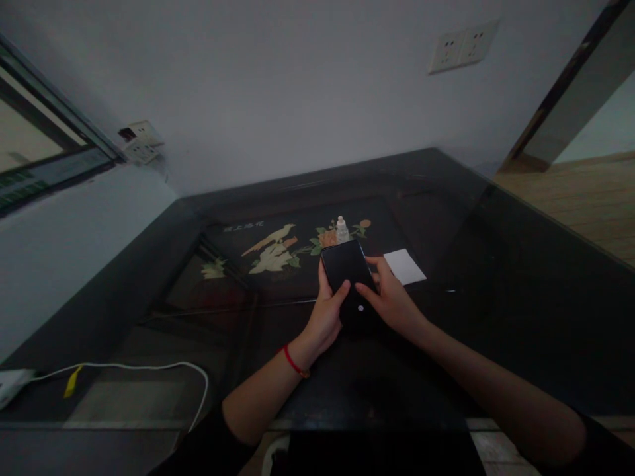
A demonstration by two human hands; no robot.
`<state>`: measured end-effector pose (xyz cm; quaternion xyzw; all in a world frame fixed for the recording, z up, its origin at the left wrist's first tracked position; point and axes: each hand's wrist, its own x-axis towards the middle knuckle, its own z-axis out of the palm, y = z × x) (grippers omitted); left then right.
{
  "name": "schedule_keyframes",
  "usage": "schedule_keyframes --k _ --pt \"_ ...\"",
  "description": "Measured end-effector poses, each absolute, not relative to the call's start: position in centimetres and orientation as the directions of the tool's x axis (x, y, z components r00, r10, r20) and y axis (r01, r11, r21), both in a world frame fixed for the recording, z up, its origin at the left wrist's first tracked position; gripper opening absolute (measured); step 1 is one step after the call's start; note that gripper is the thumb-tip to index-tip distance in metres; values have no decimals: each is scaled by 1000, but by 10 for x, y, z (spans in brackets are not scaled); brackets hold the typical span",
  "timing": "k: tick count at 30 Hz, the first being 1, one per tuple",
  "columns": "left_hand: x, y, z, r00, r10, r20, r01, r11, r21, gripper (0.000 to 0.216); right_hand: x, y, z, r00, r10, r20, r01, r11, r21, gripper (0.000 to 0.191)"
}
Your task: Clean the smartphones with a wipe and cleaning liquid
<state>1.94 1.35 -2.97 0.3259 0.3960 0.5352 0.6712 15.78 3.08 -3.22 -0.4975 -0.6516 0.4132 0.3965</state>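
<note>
A black phone (347, 270) with a dark screen is held over the dark glass-topped table (496, 277) in both of my hands. My left hand (325, 317) grips its left edge, thumb resting on the screen; a red string bracelet circles that wrist. My right hand (389, 297) holds the right edge with its thumb on the glass. Just beyond the phone stands a small clear bottle (342, 229) with a white cap. A white card (404, 266) lies flat to the right of the phone.
The tabletop shows an inlaid picture of birds and flowers (278, 250). A white cable (149, 367) runs from a white plug block (12, 383) at the near left. Wall sockets (462, 46) sit above the table, another socket (141, 142) by the window at left.
</note>
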Motion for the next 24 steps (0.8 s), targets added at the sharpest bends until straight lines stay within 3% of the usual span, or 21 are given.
schedule_keyframes --k 2,5,7,8,11,13,14,17,24 --pt "21 13 -29 108 975 -195 -463 223 858 85 161 31 -26 -199 975 96 490 184 -852 45" --pt "23 13 -26 114 977 -181 -456 214 864 84 166 32 -16 -179 982 64 776 181 -605 47" --pt "21 14 -25 100 981 -168 -445 195 874 83 169 34 -13 -183 981 63 852 190 -487 51" --pt "19 16 -25 88 982 -168 -438 189 879 83 170 35 -13 -201 977 66 847 207 -490 53" --pt "11 21 -25 41 983 -178 -442 178 879 80 171 39 -18 -271 962 20 650 198 -733 51" --pt "4 25 -24 -11 986 -167 -453 144 880 78 172 40 -22 -380 916 -131 377 24 -926 45" --pt "1 27 -23 -35 987 -155 -457 122 881 78 173 40 -24 -461 863 -207 244 -101 -965 43" --pt "-3 29 -21 -52 992 -114 -508 72 859 81 175 39 -26 -651 705 -281 21 -353 -935 40" --pt "-4 28 -18 -57 995 -77 -595 28 803 84 176 39 -26 -639 711 -294 25 -363 -932 34"
